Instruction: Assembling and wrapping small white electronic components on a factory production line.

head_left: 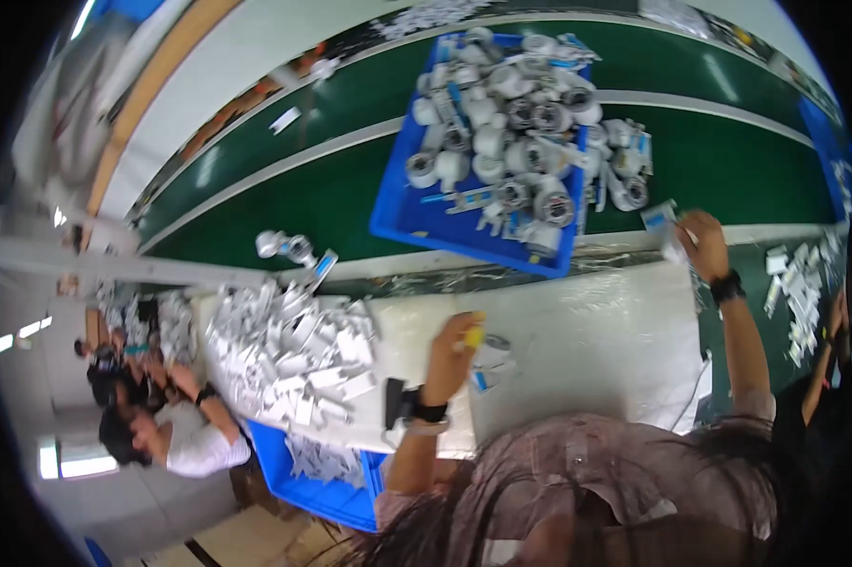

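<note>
My right hand [705, 246] is reached out at the right, over the front edge of the green belt. Its fingers are closed on a white device with a clear and blue strip [670, 236], blurred by motion. My left hand [452, 342] is raised above the white work mat [586, 331], with its fingers curled together. Something yellow [474, 335] shows at its fingertips; whether it is a finger cover or a held piece is unclear. Just right of that hand, a white rounded device [494, 357] with a blue-marked strip lies on the mat.
Many white round devices fill a blue tray [473, 255] on the green belt [709, 180], with several more beside it. White plastic pieces [293, 350] are heaped at the left, above a blue bin [298, 491]. Other people [194, 435] sit at the left; another person's arm [823, 359] shows at far right.
</note>
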{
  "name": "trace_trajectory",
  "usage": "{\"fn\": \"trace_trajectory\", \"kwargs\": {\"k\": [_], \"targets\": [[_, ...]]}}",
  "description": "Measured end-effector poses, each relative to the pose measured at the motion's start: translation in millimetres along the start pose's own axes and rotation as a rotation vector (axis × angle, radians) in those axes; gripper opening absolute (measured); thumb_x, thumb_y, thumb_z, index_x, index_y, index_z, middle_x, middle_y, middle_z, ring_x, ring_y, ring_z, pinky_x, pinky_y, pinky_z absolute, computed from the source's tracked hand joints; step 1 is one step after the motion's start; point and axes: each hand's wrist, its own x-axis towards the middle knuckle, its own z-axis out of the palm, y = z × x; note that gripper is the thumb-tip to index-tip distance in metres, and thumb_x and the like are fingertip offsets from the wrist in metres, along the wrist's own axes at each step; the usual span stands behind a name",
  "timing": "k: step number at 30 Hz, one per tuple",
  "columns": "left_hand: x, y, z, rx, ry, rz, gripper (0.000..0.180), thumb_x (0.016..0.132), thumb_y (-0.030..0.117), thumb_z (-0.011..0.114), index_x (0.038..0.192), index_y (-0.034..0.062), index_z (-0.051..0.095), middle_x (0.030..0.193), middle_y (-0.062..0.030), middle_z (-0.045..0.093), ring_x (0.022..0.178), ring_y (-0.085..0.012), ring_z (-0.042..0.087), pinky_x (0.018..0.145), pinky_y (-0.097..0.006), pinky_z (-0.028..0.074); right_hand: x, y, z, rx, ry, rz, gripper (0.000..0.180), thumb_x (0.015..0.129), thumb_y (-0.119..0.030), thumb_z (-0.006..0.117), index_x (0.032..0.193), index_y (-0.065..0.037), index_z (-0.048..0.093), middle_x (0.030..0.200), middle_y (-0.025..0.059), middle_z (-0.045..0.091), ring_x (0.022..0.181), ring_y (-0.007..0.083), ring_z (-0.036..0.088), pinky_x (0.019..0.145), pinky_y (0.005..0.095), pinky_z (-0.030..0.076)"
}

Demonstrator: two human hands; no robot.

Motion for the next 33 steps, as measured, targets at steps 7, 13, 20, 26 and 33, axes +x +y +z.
{"fn": "trace_trajectory", "kwargs": {"k": [7, 13, 20, 26, 33], "targets": [[-13.3, 88.6, 100.7, 0.235, -0.147, 0.501, 0.059, 0.081, 0.01, 0.065, 0.135, 0.0035, 0.043, 0.135, -0.0169, 0.044, 0.122, -0.0367, 0.044, 0.102, -0.042, 0.037, -75.6, -117.7, -42.4, 0.721, -0.339, 0.287, 0.011, 0.085, -0.009, 0.065, 0.078, 0.0, 0.063, 0.072, 0.0101, 0.061, 0.071, 0.0196, 0.058, 0.067, 0.0313, 0.044], [-22.6, 67.7, 111.4, 0.064, -0.516, 0.295, 0.052, 0.079, 0.026, 0.072, 0.121, 0.0025, 0.05, 0.107, -0.0149, 0.059, 0.098, -0.0285, 0.058, 0.085, -0.036, 0.045, -99.4, -199.5, -66.2, 0.921, -0.412, 0.06, 0.009, 0.083, -0.011, 0.068, 0.083, -0.002, 0.065, 0.076, 0.0099, 0.063, 0.072, 0.0233, 0.058, 0.066, 0.0323, 0.044], [-57.7, 96.6, 85.8, -0.332, -0.631, -0.034, 0.031, 0.083, 0.013, 0.068, 0.11, 0.0037, 0.056, 0.095, -0.0039, 0.063, 0.084, -0.0115, 0.061, 0.071, -0.028, 0.049, -114.7, -220.7, -90.7, 1.059, -0.59, -0.087, 0.01, 0.086, -0.012, 0.067, 0.089, -0.002, 0.067, 0.08, 0.0095, 0.064, 0.07, 0.0213, 0.059, 0.065, 0.0307, 0.045], [-80.4, 124.0, 71.8, 0.202, -0.372, 0.32, 0.036, 0.083, 0.007, 0.063, 0.117, 0.0051, 0.053, 0.09, -0.0129, 0.062, 0.075, -0.0209, 0.061, 0.067, -0.031, 0.048, -132.9, -219.3, -81.1, 1.224, -0.589, -0.027, 0.021, 0.084, -0.01, 0.069, 0.104, -0.002, 0.068, 0.084, 0.0079, 0.065, 0.071, 0.0159, 0.058, 0.067, 0.0286, 0.046], [-103.0, 101.9, 83.9, -0.5, -0.385, 0.05, 0.036, 0.092, 0.005, 0.045, 0.128, 0.0043, 0.041, 0.085, -0.0083, 0.06, 0.061, -0.0123, 0.054, 0.054, -0.026, 0.044, -130.0, -254.0, -70.5, 0.658, -0.012, 0.143, 0.014, 0.076, -0.003, 0.073, 0.086, -0.005, 0.064, 0.074, 0.0046, 0.062, 0.063, 0.016, 0.054, 0.085, 0.0324, 0.047]]}}
